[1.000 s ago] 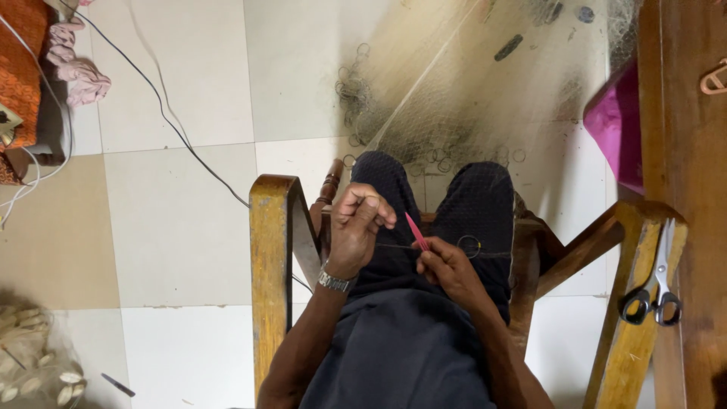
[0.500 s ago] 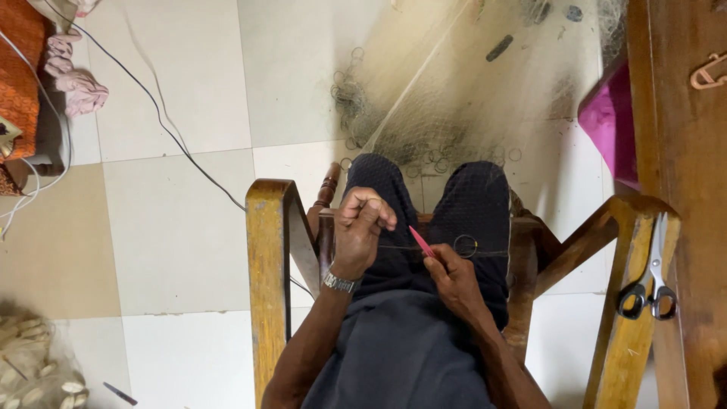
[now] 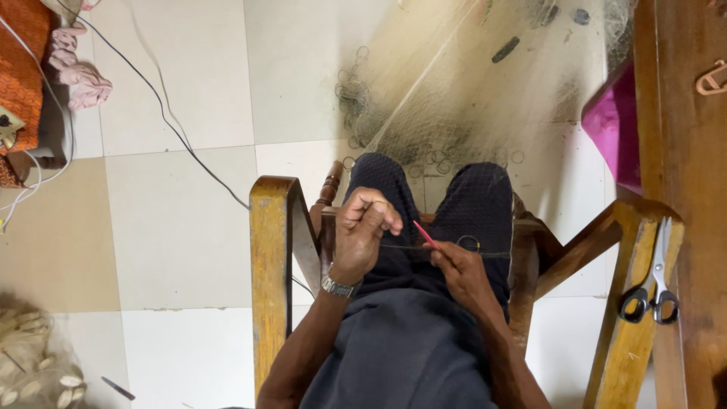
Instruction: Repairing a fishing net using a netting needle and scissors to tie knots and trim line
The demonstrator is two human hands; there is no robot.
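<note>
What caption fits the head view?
Seated person's left hand pinches thread while right hand holds a red needle over a net.

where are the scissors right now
In the head view, the scissors lie on the wooden chair's right armrest, beside the wooden table, away from both hands.

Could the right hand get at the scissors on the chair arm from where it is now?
Probably yes. The scissors lie in the open on the right armrest, with nothing on top of them. But the right hand is pinching a red needle, so it would need to free its fingers first.
</note>
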